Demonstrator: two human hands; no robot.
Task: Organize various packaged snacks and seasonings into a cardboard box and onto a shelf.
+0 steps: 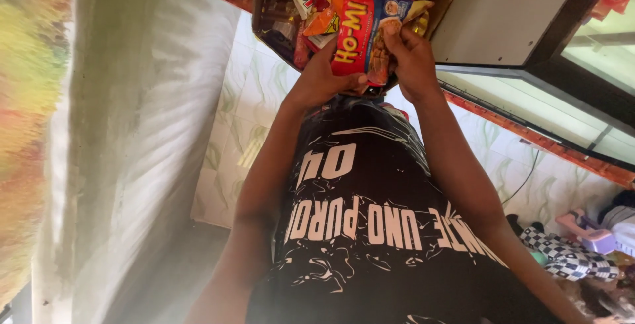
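While both hands grip it, left hand (324, 76) at its lower edge, right hand (411, 59) pinching its side, the red-and-blue noodle packet (360, 30) sits above the crowded snack box (278, 16); judged mid-handling, not placed

Left hand (322, 76) and right hand (411, 56) gripping a red-and-blue snack packet (360, 30), above a box of assorted packets (291, 6), tiled floor (248, 92) below

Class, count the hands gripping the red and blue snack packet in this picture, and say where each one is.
2. The left hand grips the red and blue snack packet at its lower left edge; the right hand holds its right side.
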